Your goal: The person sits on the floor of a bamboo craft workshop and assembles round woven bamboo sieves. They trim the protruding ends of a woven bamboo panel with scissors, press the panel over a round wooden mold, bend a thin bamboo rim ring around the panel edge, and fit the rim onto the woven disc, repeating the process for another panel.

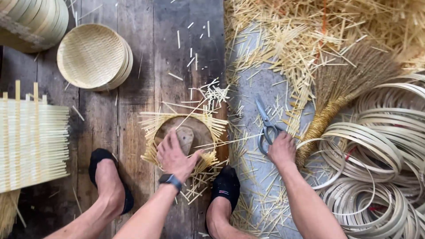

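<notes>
My left hand (175, 155) presses flat on a round wooden form (201, 130) that sits on a woven mat of bamboo strips (152, 124), whose loose ends stick out all around. A watch is on that wrist. My right hand (281, 149) rests on the handles of grey metal scissors (265, 124) lying on the floor, blades pointing away from me. Both my feet in black socks sit either side of the mat.
A stack of finished round woven trays (93, 55) lies at the upper left, a flat woven panel (31, 141) at the left edge. A straw broom (341, 93), coiled bamboo hoops (380, 150) and heaps of cut bamboo slivers (305, 40) fill the right side.
</notes>
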